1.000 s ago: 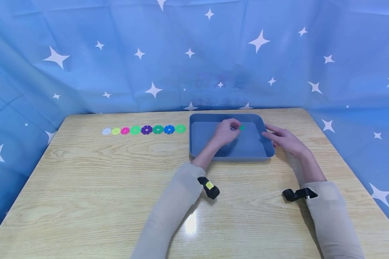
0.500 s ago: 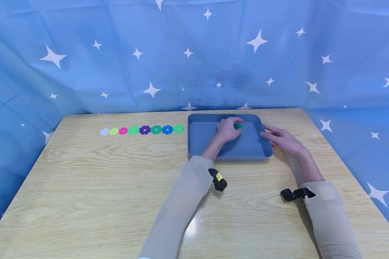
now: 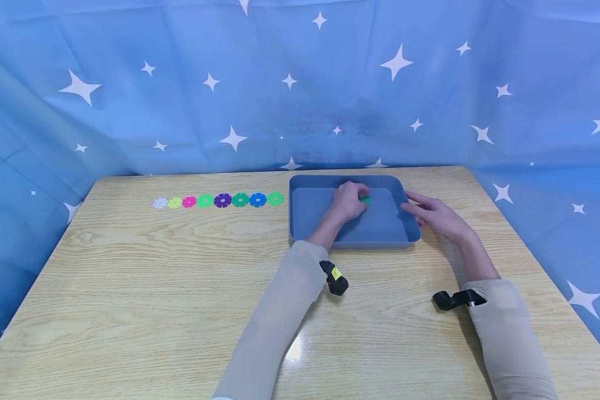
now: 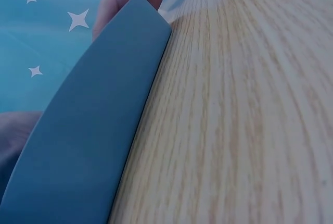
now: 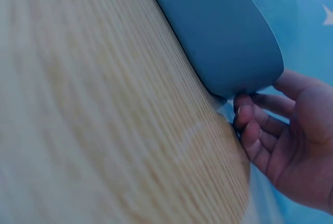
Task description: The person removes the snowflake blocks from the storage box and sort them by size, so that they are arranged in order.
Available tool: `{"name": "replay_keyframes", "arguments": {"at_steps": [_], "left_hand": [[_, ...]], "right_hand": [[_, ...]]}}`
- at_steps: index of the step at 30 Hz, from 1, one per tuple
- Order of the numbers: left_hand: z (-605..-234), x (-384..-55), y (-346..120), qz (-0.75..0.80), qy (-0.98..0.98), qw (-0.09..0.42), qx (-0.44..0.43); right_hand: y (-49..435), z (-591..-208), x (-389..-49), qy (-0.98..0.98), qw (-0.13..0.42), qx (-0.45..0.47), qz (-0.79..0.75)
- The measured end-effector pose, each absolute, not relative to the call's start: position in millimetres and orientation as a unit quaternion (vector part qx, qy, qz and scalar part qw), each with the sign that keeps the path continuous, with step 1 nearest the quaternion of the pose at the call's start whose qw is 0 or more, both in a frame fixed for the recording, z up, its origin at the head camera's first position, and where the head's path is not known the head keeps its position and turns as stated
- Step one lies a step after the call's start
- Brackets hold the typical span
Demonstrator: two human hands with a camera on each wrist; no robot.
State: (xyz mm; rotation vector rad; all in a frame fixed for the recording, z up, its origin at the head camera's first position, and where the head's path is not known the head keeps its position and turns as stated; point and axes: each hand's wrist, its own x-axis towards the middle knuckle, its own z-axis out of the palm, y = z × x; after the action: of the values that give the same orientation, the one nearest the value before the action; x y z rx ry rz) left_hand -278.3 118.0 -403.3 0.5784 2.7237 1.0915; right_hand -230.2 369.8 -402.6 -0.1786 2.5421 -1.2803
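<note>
In the head view my left hand (image 3: 349, 201) reaches into the blue-grey tray (image 3: 325, 239) and pinches a green notched plastic disc (image 3: 365, 199) at its fingertips, low over the tray floor. Part of the disc is hidden by the fingers. My right hand (image 3: 439, 215) holds the tray's right wall, thumb at the rim and the other fingers outside. From the right wrist view, the curled fingers of that hand (image 5: 307, 140) meet the tray's outer corner (image 5: 229, 41). The tray wall (image 4: 93, 109) hides most of the left hand's work in the left wrist view.
Left of the tray, several flower-like notched discs lie in a row, from a pale one (image 3: 160, 203) through a pink one (image 3: 189, 201) and a purple one (image 3: 223, 200) to a light green one (image 3: 275, 198). A blue star-patterned curtain (image 3: 180, 100) hangs behind the wooden table (image 3: 145, 289).
My left hand has reached slightly farther into the tray, and the green disc has shifted a little left with its fingertips. The right hand keeps its hold on the tray wall.
</note>
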Motion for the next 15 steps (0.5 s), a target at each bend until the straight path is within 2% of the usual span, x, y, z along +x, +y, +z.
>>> {"name": "replay_keyframes", "arguments": {"at_steps": [7, 15], "left_hand": [[-401.0, -275.3, 119.6, 0.35, 0.918, 0.068, 0.176], [-398.5, -267.9, 112.6, 0.406, 0.895, 0.071, 0.169]], "right_hand": [[371.1, -404.1, -231.6, 0.883, 0.146, -0.059, -0.441], [369.4, -402.0, -229.4, 0.883, 0.143, -0.063, -0.442]]}}
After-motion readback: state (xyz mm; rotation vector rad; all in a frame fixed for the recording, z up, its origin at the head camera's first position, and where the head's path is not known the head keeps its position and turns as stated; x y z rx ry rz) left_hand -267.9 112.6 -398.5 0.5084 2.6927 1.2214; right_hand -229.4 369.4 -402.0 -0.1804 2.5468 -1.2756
